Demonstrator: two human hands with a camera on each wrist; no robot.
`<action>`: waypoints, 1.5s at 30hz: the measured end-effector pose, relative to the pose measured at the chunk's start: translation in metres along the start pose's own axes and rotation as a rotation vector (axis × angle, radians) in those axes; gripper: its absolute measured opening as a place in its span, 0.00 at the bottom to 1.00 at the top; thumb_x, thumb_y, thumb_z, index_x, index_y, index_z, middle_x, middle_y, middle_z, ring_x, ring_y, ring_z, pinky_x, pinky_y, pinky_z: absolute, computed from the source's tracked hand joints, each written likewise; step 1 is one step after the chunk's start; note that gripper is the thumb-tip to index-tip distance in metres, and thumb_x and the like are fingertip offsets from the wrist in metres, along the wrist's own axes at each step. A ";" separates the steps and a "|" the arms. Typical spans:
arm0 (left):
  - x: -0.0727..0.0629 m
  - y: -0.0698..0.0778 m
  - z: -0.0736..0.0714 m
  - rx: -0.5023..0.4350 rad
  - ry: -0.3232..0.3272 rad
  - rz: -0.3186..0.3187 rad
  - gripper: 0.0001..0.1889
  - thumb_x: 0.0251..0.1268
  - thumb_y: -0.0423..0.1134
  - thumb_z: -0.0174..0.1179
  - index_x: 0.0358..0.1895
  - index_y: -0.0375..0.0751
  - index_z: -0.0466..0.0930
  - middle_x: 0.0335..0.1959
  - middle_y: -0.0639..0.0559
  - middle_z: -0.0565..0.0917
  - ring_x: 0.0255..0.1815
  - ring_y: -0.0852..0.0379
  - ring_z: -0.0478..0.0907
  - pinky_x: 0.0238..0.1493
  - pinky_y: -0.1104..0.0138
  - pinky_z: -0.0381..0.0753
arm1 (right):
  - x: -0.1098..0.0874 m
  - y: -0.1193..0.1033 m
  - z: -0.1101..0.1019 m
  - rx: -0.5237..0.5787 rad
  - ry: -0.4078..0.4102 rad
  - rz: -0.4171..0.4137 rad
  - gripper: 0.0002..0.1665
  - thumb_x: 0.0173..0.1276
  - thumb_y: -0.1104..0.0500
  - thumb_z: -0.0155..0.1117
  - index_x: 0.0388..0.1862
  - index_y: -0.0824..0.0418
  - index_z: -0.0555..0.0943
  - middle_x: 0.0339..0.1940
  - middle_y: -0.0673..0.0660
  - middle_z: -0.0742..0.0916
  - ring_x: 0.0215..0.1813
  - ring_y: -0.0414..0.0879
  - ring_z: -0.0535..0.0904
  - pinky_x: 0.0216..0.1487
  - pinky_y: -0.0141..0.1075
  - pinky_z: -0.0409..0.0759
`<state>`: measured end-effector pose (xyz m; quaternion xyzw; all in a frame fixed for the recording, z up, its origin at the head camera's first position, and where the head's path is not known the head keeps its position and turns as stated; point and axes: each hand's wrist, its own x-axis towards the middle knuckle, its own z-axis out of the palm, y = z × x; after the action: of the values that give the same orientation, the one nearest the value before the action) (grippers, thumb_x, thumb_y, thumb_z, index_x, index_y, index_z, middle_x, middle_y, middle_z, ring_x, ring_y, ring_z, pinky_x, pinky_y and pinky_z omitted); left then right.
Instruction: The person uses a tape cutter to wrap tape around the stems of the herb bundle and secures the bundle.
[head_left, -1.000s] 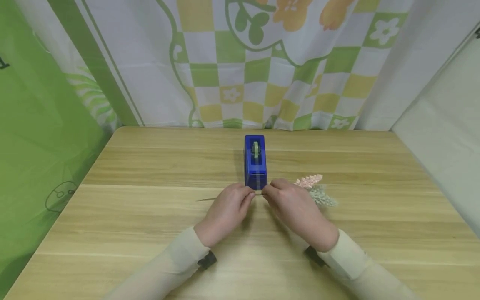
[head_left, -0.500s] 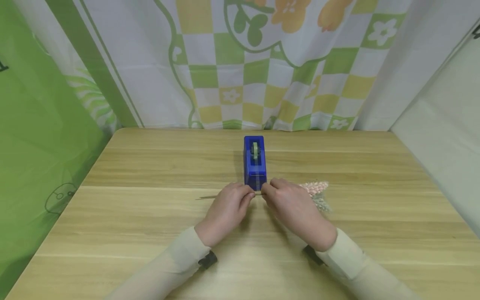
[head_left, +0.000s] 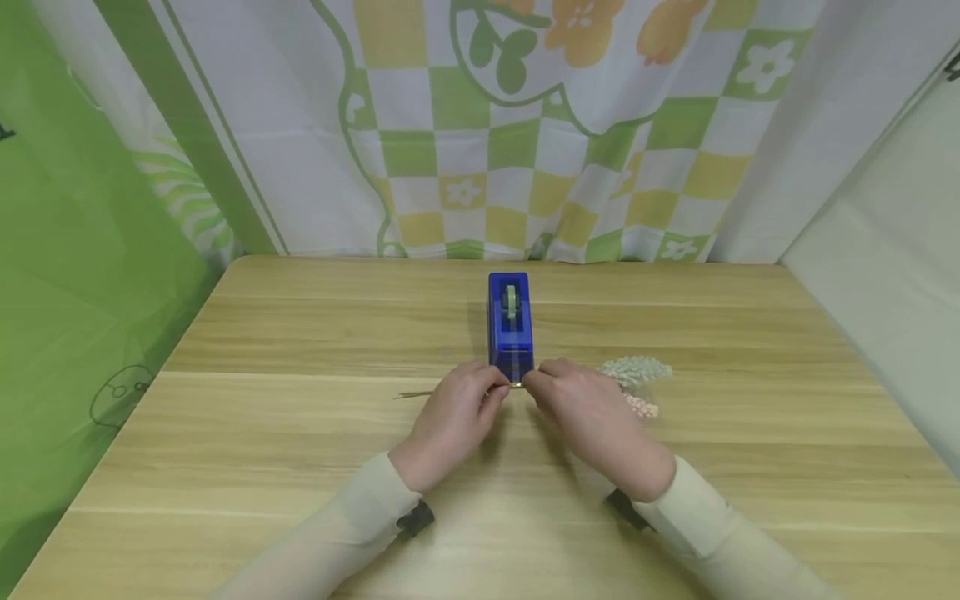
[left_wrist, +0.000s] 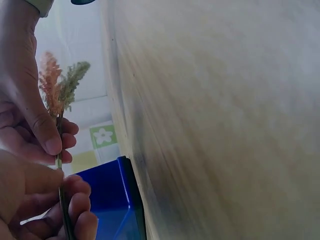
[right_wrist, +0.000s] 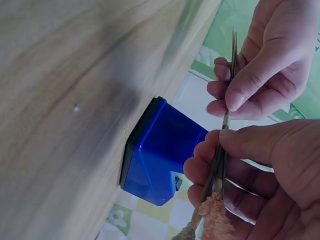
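Head view first: near the middle of the frame a thin bundle of flower stems (head_left: 420,394) is held level just above the wooden table (head_left: 300,333), pinched by the left hand (head_left: 457,412) and the right hand (head_left: 581,408), whose fingertips nearly meet directly in front of the blue tape dispenser (head_left: 511,329). The stems are probably kept against the dispenser's near end so that tape can reach them. Their bare tips are seen poking out to the left of the left hand, while the grey-green and pink flower heads (head_left: 637,379) fan out to the right of the right hand. A checked curtain (head_left: 525,125) is hung behind the table.

Left wrist view: at the lower left the left hand (left_wrist: 35,200) is seen with fingers curled round the stems (left_wrist: 64,200), and the thumb of the right hand (left_wrist: 25,100) is pressed on them higher up. The flower heads (left_wrist: 57,87) are shown at the upper left, and a corner of the dispenser (left_wrist: 112,200) at the bottom.

Right wrist view: on the right side the stems (right_wrist: 225,120) are clamped between thumb and fingers of both the right hand (right_wrist: 265,170) and the left hand (right_wrist: 260,65), so the bundle is kept tight and straight. The dispenser (right_wrist: 160,150) is seen just beside them on the table, and a pink flower head (right_wrist: 215,217) at the bottom.
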<state>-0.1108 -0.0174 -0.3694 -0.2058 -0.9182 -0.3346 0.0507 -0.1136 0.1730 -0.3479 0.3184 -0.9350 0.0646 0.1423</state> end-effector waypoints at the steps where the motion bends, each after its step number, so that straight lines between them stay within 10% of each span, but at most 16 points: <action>1: 0.000 0.000 0.000 0.001 -0.009 0.002 0.09 0.79 0.36 0.59 0.46 0.37 0.88 0.41 0.48 0.89 0.39 0.56 0.81 0.44 0.64 0.84 | 0.000 0.000 0.000 0.009 -0.002 0.006 0.07 0.65 0.68 0.74 0.35 0.57 0.86 0.28 0.49 0.86 0.29 0.41 0.77 0.27 0.32 0.79; 45: 0.013 0.004 -0.008 0.039 -0.065 0.007 0.10 0.79 0.35 0.58 0.42 0.35 0.88 0.33 0.47 0.88 0.31 0.57 0.77 0.36 0.66 0.78 | 0.002 0.005 0.003 0.087 0.046 0.036 0.05 0.71 0.60 0.71 0.42 0.61 0.85 0.33 0.51 0.84 0.32 0.41 0.74 0.29 0.32 0.77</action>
<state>-0.1216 -0.0151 -0.3576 -0.2186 -0.9250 -0.3098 0.0259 -0.1184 0.1754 -0.3502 0.3058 -0.9334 0.1152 0.1483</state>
